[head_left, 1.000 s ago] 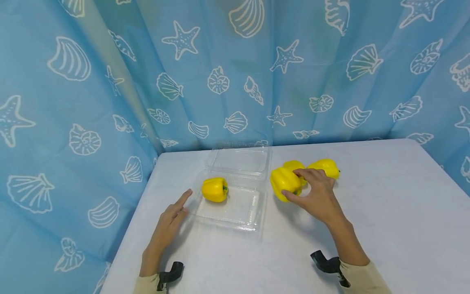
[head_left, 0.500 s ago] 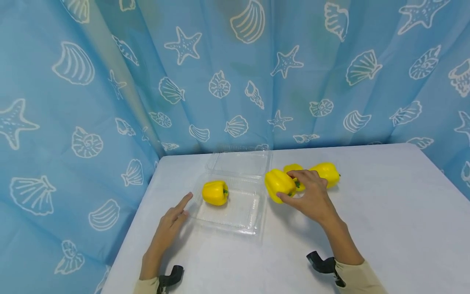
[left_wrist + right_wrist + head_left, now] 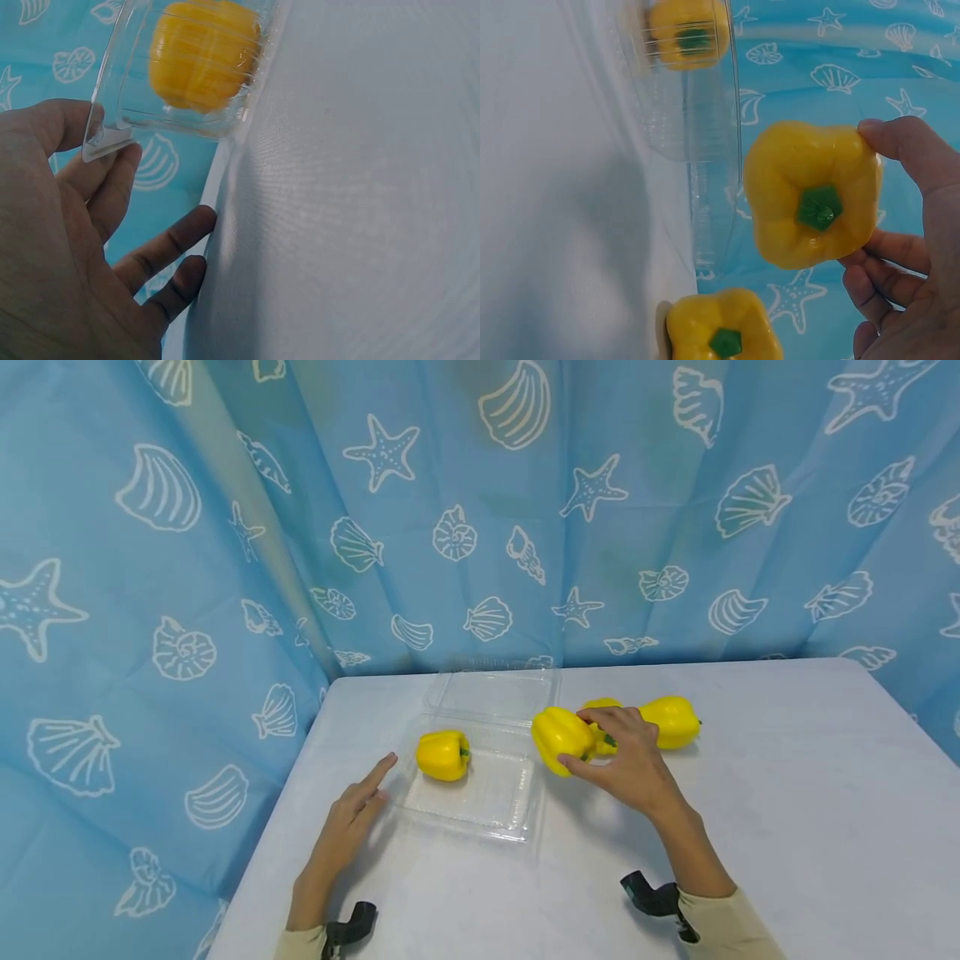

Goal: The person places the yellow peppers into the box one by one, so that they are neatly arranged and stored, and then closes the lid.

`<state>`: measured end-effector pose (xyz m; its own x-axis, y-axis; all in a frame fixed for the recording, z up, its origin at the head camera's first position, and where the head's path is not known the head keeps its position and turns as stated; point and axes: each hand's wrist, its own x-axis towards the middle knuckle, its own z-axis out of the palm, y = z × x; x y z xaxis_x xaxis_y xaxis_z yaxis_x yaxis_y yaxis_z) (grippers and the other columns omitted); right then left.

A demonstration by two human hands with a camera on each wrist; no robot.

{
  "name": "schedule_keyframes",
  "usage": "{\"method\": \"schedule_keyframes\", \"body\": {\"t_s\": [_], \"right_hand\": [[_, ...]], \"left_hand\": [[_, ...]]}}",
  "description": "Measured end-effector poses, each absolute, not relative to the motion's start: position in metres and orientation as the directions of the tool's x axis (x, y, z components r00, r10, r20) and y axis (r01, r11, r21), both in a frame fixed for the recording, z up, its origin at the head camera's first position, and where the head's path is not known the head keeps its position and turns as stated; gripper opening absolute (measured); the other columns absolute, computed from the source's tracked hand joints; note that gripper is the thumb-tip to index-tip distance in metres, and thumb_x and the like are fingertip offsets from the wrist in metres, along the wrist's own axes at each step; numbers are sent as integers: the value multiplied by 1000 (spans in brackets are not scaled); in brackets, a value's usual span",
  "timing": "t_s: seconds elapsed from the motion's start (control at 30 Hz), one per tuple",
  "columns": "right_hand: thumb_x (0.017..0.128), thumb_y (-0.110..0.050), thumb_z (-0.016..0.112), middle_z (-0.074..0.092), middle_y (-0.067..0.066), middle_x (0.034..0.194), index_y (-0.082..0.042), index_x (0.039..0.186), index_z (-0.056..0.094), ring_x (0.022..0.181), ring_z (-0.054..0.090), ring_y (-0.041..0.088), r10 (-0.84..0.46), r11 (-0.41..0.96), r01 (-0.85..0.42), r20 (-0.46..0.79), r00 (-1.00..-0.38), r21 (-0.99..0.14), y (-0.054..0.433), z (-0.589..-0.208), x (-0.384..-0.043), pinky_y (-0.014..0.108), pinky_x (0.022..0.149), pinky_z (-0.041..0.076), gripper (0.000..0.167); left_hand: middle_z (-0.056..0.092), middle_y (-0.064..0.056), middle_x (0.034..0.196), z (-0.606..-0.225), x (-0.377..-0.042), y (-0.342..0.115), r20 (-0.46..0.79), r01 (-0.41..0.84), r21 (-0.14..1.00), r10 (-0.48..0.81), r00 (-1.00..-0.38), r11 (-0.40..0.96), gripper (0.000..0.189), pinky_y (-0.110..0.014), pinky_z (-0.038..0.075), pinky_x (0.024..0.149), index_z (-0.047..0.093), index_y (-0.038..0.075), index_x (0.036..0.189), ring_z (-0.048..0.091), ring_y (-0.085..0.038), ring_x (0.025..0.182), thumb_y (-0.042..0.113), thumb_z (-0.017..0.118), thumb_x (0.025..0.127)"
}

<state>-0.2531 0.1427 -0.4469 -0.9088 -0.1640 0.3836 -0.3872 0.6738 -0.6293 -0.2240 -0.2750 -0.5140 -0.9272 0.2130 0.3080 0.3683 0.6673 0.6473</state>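
My right hand [image 3: 626,756] holds a yellow bell pepper [image 3: 561,741] between thumb and fingers, raised just right of the clear plastic clamshell box [image 3: 480,827]. In the right wrist view the held bell pepper [image 3: 810,191] turns its green stem to the camera. Inside the box's left half lies another yellow bell pepper [image 3: 442,755], its stem pointing right. My left hand [image 3: 348,818] stands at the box's left edge with its fingers extended. In the left wrist view, the thumb and nearby fingertips of my left hand [image 3: 90,202] meet the box's rim corner [image 3: 105,139].
The box's lid [image 3: 491,693] lies folded back toward the curtain [image 3: 450,485]. Behind my right hand rest more yellow bell peppers, one at the right [image 3: 671,722] and one partly hidden [image 3: 600,703]. A white cloth [image 3: 795,810] covers the table.
My right hand has carried its bell pepper a little leftward, toward the box. My left hand and the bell pepper in the box have stayed put, while the head view has shifted slightly.
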Motion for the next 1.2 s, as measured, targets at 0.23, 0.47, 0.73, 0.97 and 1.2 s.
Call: {"method": "schedule_keyframes", "body": {"t_s": [0.23, 0.47, 0.73, 0.97, 1.2], "right_hand": [[77, -43, 85, 58, 10, 133, -13, 131, 63, 127, 42, 33, -189, 666, -393, 367, -911, -634, 138, -445, -255, 57, 96, 26, 66], [76, -44, 85, 60, 8, 130, -14, 129, 64, 126, 43, 31, -206, 664, -427, 399, -894, -614, 135, -445, -260, 54, 93, 28, 64], [76, -44, 85, 58, 8, 133, -15, 129, 64, 128, 41, 31, -205, 656, -411, 375, -904, -633, 133, -447, -260, 63, 97, 26, 64], [76, -43, 85, 59, 8, 131, -15, 129, 64, 126, 42, 30, -221, 642, -441, 399, -890, -627, 130, -449, -261, 60, 94, 26, 63], [77, -43, 85, 60, 7, 132, -14, 129, 64, 126, 43, 31, -232, 636, -454, 406, -884, -624, 127, -447, -262, 61, 96, 24, 63]], "left_hand": [[42, 3, 156, -512, -224, -274, 301, 359, 645, 208, -931, 674, 50, -56, 44, 99, 42, 24, 154, 56, -28, 118, 18, 51, 105], [42, 3, 155, -510, -224, -274, 308, 362, 646, 205, -929, 672, 50, -57, 44, 99, 43, 24, 154, 56, -29, 118, 18, 52, 105], [43, 2, 155, -512, -222, -274, 292, 348, 647, 200, -935, 679, 50, -57, 45, 97, 43, 26, 154, 57, -26, 112, 20, 52, 105], [44, 2, 155, -513, -221, -275, 303, 351, 632, 197, -932, 690, 50, -56, 46, 95, 43, 25, 154, 58, -26, 111, 19, 52, 105], [44, 4, 154, -513, -223, -274, 313, 360, 632, 198, -929, 686, 51, -51, 48, 90, 43, 25, 154, 57, -20, 104, 19, 53, 104]]}}
